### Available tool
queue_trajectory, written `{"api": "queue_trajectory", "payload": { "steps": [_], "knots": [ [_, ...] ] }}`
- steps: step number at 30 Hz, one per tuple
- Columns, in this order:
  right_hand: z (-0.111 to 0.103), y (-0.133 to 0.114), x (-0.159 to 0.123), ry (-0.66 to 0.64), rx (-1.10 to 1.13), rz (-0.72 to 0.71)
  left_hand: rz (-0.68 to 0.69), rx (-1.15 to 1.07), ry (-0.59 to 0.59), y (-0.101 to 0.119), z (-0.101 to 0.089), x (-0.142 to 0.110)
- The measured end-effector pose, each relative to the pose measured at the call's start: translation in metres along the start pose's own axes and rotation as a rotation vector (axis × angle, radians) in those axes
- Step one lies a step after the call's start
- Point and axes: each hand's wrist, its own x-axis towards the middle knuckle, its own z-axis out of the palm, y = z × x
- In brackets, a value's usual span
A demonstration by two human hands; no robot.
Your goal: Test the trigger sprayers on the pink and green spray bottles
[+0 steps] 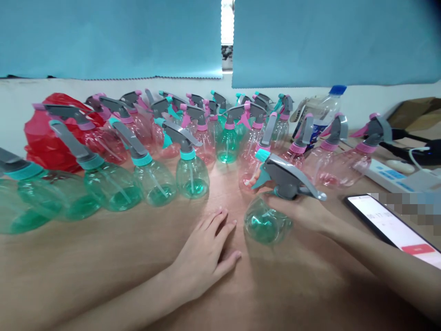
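My right hand (292, 207) is wrapped round the neck of a green spray bottle (265, 225) with a grey and turquoise trigger head. That bottle is held tilted over the table, and some of its neck is hidden by my fingers. Flat on the wooden table (138, 266) rests my left hand (206, 246), fingers spread and holding nothing. Beyond it stands another green spray bottle (193, 179), apart from my fingertips. A row of green spray bottles (113, 193) runs off to the left, and pink spray bottles (351, 161) stand to the right.
Several more pink and green bottles crowd the back, near a red plastic bag (44, 138). At the right are a clear bottle with a blue cap (330, 105), a phone (389, 220), a white power strip (389, 177) and cables. Blue blinds (110, 37) hang behind.
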Motion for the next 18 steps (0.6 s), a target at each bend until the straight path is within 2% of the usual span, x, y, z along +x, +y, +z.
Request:
{"api": "queue_trajectory", "payload": {
  "steps": [5,13,18],
  "knots": [
    [0.0011,0.0062,-0.0018,-0.022,0.056,-0.005,0.005,-0.006,0.015,0.0001,0.0009,0.0],
    [0.0017,0.0094,-0.0053,0.055,-0.008,-0.005,0.012,0.001,0.018,-0.0005,0.0016,0.0004],
    [0.0022,0.0064,-0.0049,0.056,-0.027,0.009,0.021,0.0,0.036,-0.0021,0.0034,0.0]
  ]
}}
